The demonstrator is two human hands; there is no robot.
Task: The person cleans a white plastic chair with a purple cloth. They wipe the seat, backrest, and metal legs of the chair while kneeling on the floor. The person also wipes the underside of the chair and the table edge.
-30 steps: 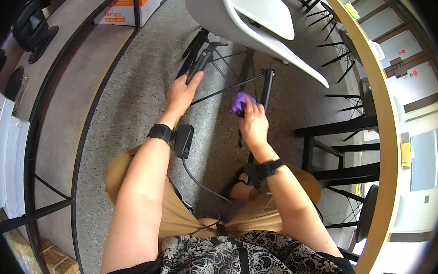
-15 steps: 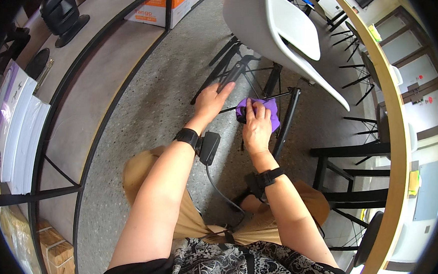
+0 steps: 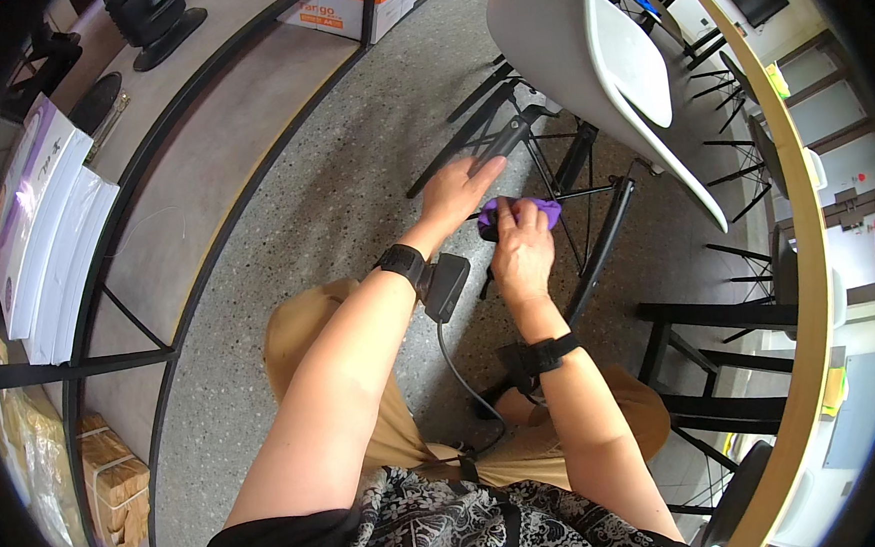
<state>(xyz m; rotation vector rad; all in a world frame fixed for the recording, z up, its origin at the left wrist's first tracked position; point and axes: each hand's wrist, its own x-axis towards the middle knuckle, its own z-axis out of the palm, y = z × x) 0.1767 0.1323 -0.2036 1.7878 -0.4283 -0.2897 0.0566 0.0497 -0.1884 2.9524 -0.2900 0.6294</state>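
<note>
On the near side of the white chair (image 3: 543, 26), the left hand (image 3: 451, 194) lies against a dark leg (image 3: 508, 141), seemingly to steady it; whether the fingers wrap fully round that leg I cannot tell; the right hand (image 3: 524, 258), just below the chair's frame, pinches a bunched purple cloth (image 3: 552, 209) under bent fingers; bunching probably makes it compact enough to sit near the chair's thin struts (image 3: 588, 192).

Crouched on a speckled floor (image 3: 228, 377), a person holds a purple cloth (image 3: 552, 211) in the right hand (image 3: 523, 255), the left hand (image 3: 451, 194) clasping a dark leg (image 3: 509, 137) of a white chair (image 3: 555, 31).
</note>
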